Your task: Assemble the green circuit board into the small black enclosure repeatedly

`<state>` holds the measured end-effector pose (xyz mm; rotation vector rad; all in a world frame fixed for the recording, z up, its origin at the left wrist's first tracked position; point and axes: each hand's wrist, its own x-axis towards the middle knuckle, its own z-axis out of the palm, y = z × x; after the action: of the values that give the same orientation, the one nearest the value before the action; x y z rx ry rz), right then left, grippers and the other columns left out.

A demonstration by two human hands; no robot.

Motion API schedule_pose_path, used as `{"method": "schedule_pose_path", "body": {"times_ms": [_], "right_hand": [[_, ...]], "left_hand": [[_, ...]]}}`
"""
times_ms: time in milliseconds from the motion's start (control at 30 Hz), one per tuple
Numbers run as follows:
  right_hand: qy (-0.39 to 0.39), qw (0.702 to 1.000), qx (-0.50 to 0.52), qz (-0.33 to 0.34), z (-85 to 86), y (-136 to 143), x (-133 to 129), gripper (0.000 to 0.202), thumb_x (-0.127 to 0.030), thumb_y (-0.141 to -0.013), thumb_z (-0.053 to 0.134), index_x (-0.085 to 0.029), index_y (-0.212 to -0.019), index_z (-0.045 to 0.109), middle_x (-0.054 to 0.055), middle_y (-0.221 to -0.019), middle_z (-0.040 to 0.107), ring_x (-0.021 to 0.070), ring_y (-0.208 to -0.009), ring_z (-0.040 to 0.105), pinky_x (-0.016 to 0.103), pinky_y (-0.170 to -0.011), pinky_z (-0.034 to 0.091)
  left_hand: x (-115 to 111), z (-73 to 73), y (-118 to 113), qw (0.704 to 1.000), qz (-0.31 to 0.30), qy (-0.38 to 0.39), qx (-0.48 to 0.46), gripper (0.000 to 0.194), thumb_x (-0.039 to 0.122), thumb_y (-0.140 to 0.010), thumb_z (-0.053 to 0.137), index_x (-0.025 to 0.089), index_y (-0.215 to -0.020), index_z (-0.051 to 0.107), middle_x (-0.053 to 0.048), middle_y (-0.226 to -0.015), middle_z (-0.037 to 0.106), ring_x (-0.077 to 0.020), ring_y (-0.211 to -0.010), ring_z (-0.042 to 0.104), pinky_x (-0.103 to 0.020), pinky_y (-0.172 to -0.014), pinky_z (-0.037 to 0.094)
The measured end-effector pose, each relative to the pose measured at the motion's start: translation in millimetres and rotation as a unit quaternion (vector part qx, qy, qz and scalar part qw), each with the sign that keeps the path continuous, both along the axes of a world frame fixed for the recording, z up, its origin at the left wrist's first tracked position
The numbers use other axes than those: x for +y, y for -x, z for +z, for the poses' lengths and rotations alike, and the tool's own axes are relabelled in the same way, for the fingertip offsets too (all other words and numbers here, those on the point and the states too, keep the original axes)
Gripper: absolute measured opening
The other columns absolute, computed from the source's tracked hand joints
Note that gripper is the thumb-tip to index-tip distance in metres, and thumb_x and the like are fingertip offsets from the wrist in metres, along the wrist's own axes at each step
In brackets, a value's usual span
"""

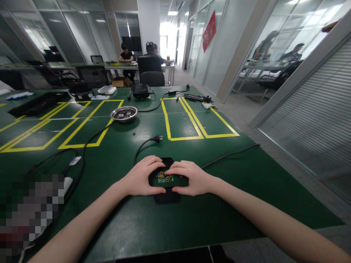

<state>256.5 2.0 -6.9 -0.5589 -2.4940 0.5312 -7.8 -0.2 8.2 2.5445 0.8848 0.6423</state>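
My left hand point(142, 176) and my right hand point(194, 178) face each other, curved around a small green circuit board point(162, 179) with copper coils. Thumb and fingers stand apart on both hands. My right fingertips are at the board's upper edge and seem to touch it. Below the board lies a dark shell piece point(167, 198), with both thumbs at its upper edge. Another black shell piece point(167, 160) shows beyond the fingers. Near my left hand curves a black cord with a plug point(157, 138). A black cable point(230, 156) runs off behind my right hand.
A metal bowl point(124, 114) holding small metal parts stands ahead on the green table. Yellow tape point(186, 138) marks rectangles. A black case point(140, 91), a folded tripod point(197, 98) and a black tray point(38, 104) lie farther back. People sit at distant tables.
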Motion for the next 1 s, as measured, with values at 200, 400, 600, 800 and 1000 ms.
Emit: {"method": "schedule_pose_path", "body": {"times_ms": [200, 400, 600, 800, 1000], "right_hand": [[-0.005, 0.999, 0.031, 0.006, -0.8, -2, 3, 0.031, -0.03, -0.089, 0.072, -0.019, -0.118, 0.071, 0.012, -0.111, 0.074, 0.023, -0.096, 0.072, 0.035, -0.084, 0.056], [-0.001, 0.998, 0.056, 0.004, -1.7, -3, 5, 0.032, -0.012, -0.09, 0.06, -0.022, -0.119, 0.07, 0.009, -0.106, 0.075, 0.02, -0.096, 0.073, 0.032, -0.084, 0.057], [0.035, 0.997, -0.053, -0.042, 8.1, -15, 15, 0.019, -0.031, -0.093, 0.066, -0.019, -0.108, 0.069, 0.005, -0.095, 0.07, 0.0133, -0.066, 0.061, 0.025, -0.063, 0.047], [0.135, 0.971, -0.151, -0.129, 18.6, -35, 35, 0.061, -0.056, -0.104, 0.042, -0.021, -0.055, 0.044, -0.004, -0.051, 0.037, 0.0113, -0.048, 0.034, 0.029, -0.057, 0.028], [0.313, 0.937, -0.084, -0.131, 21.6, -47, 45, 0.075, -0.085, -0.09, 0.041, -0.021, -0.051, 0.045, -0.005, -0.047, 0.037, 0.0099, -0.047, 0.033, 0.028, -0.057, 0.031]], "left_hand": [[1, 8.8, 10, 0.998, 0.022, -0.036, -0.039, 0.029, 0.039, -0.082, 0.073, 0.02, -0.102, 0.065, -0.011, -0.106, 0.068, -0.0263, -0.099, 0.065, -0.039, -0.09, 0.054], [2, 11.1, 17, 0.998, 0.031, -0.015, 0.057, 0.007, 0.024, -0.074, 0.062, 0.02, -0.075, 0.056, 0.001, -0.073, 0.056, -0.0146, -0.064, 0.053, -0.026, -0.061, 0.039], [4, 8.6, 14, 0.994, 0.046, 0.07, 0.069, 0.017, 0.023, -0.069, 0.058, 0.021, -0.062, 0.042, 0.006, -0.056, 0.04, -0.0103, -0.051, 0.034, -0.024, -0.052, 0.024], [15, 17.3, 21, 0.962, 0.061, 0.265, 0.026, 0.037, 0.043, -0.082, 0.056, 0.021, -0.059, 0.037, 0.007, -0.055, 0.034, -0.0101, -0.054, 0.033, -0.024, -0.055, 0.027], [29, 23.8, 22, 0.913, 0.087, 0.395, -0.053, 0.058, 0.073, -0.082, 0.06, 0.02, -0.063, 0.047, 0.005, -0.06, 0.04, -0.0105, -0.055, 0.033, -0.024, -0.052, 0.024]]}}
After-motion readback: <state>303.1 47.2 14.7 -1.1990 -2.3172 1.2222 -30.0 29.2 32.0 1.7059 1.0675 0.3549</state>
